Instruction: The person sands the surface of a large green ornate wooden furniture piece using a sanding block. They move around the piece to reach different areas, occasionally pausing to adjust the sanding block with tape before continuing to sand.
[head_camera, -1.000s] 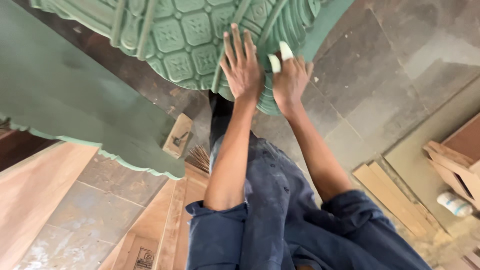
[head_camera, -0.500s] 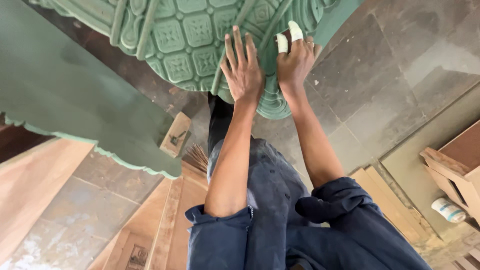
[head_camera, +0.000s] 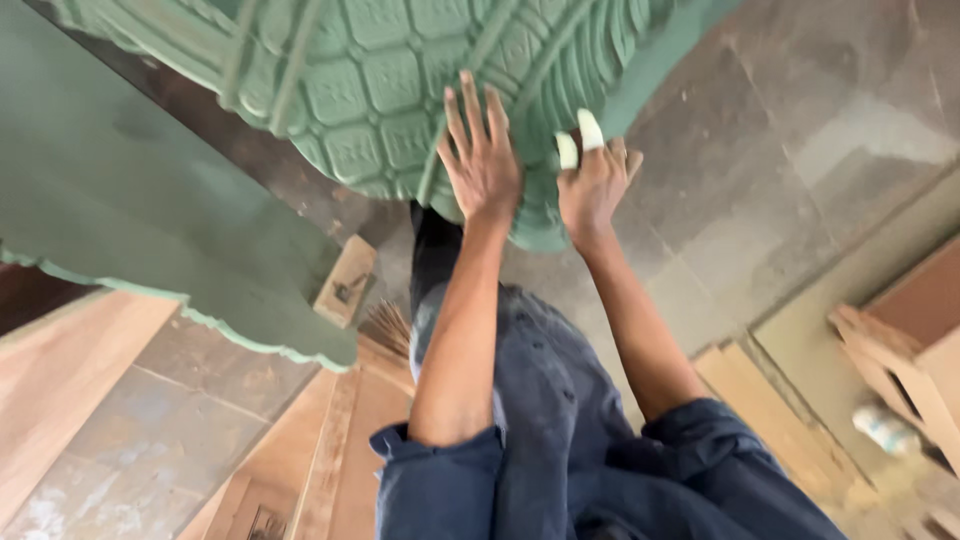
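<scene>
The green carved piece (head_camera: 400, 80) fills the top of the frame, its surface cut into raised squares and ribs, painted a flat green. My left hand (head_camera: 482, 160) lies open and flat against its lower edge, fingers spread upward. My right hand (head_camera: 592, 185) presses just beside it with fingers curled, two of them wrapped in pale tape (head_camera: 580, 140). A green scalloped panel (head_camera: 130, 230) runs across the left side. Below lies a grey stone floor (head_camera: 800, 130), dusty and patchy. Wooden planks (head_camera: 60, 370) sit lower left, and more boards (head_camera: 760, 400) lie lower right beside a brown wooden frame (head_camera: 900, 360).
</scene>
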